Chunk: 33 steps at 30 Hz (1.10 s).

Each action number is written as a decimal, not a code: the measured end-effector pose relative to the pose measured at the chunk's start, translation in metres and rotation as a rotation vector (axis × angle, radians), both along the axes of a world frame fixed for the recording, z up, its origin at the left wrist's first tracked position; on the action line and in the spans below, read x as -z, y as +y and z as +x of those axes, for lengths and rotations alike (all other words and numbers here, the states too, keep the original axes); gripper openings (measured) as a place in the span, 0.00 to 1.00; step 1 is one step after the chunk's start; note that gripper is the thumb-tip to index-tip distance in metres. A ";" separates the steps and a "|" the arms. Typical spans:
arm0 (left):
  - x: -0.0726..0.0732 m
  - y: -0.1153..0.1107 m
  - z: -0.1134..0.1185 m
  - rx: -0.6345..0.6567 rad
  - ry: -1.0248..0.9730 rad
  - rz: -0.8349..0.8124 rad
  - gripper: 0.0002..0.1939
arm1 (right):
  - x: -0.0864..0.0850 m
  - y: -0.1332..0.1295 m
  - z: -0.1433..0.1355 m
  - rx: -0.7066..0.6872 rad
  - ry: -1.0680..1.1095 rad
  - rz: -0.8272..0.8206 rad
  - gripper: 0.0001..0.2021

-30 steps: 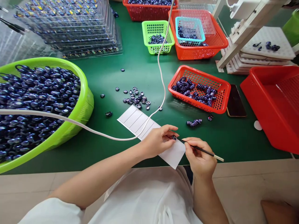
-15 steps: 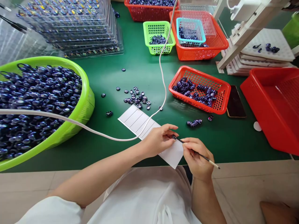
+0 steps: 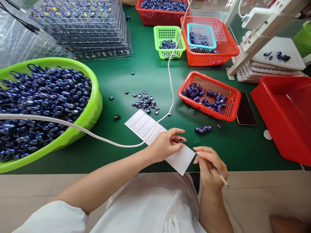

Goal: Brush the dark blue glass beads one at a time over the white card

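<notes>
The left hand (image 3: 167, 145) pinches a dark piece (image 3: 181, 141) over the white paper (image 3: 181, 160); beside that paper, the right hand (image 3: 212, 166) holds a stick (image 3: 223, 180), seemingly mid-work, with a steady touch likely needed next

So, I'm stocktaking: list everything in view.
Paper: one, white, under left hand
Held part: one, dark, left hand
Stick: one, two-tone, right hand
Parts: many, dark blue, throughout
Large basket: one, green, left
Small basket: one, green, back
Red baskets: four, red, back and right
Blue basket: one, blue, inside red one
Trays: several, clear, back left
Pads: several, white, right
Post: one, white, right
Plug: one, white, by post
Phone: one, black, right
Disc: one, white, right
Unclear items: two, green and brown, right
Cable: one, white, centre
Wires: several, black, left
Table: one, green, centre
Shirt: one, white, below
Left hand: one, bare, over paper
Right hand: one, bare, by paper
</notes>
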State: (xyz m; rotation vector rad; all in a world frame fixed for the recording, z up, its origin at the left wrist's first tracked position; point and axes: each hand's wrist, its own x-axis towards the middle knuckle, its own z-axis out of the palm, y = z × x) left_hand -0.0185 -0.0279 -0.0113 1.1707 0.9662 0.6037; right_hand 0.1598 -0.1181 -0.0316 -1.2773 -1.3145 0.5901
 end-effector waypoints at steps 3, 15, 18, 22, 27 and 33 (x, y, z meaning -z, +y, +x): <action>0.000 0.000 0.000 0.003 0.022 0.014 0.24 | 0.000 0.001 -0.002 0.026 0.078 0.025 0.09; 0.002 0.001 0.000 0.030 0.011 0.028 0.24 | -0.019 0.018 0.005 0.067 0.193 -0.306 0.08; 0.002 0.002 0.000 0.035 0.004 0.033 0.24 | -0.027 0.022 0.013 0.062 0.072 -0.382 0.09; 0.002 0.002 -0.001 0.044 -0.015 0.035 0.24 | -0.032 0.024 0.022 0.059 -0.091 -0.449 0.09; 0.000 0.002 -0.001 0.039 0.001 0.034 0.25 | -0.029 0.022 0.020 0.074 0.014 -0.401 0.09; 0.003 0.001 0.000 0.037 0.005 0.060 0.25 | -0.025 0.018 0.004 0.080 0.180 -0.250 0.07</action>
